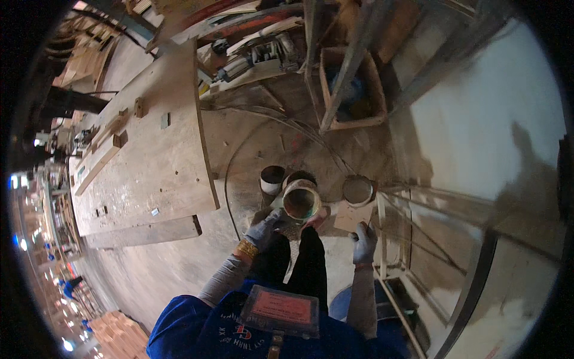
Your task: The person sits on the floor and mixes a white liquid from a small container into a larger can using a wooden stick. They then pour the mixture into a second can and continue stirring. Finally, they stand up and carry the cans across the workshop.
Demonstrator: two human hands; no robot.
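My left hand (261,229), in a grey glove with a gold-coloured band at the wrist, is closed at the left side of a round, open bucket (301,202). Greenish and brown residue coats the inside of this bucket, which is tipped so that its mouth faces up toward me. My right hand (363,243), also gloved, is curled closed to the right of my legs. A thin dark tip shows above its fingers, too small to name. A flat tan board (353,216) lies just beyond that hand, below a round tub (357,189).
A white can with a dark inside (271,186) stands left of the bucket. To the left is a large wooden worktable (149,161) bearing wood strips. A metal frame (430,194) runs along the right wall. A wooden crate (365,122) and hoses (227,179) lie ahead.
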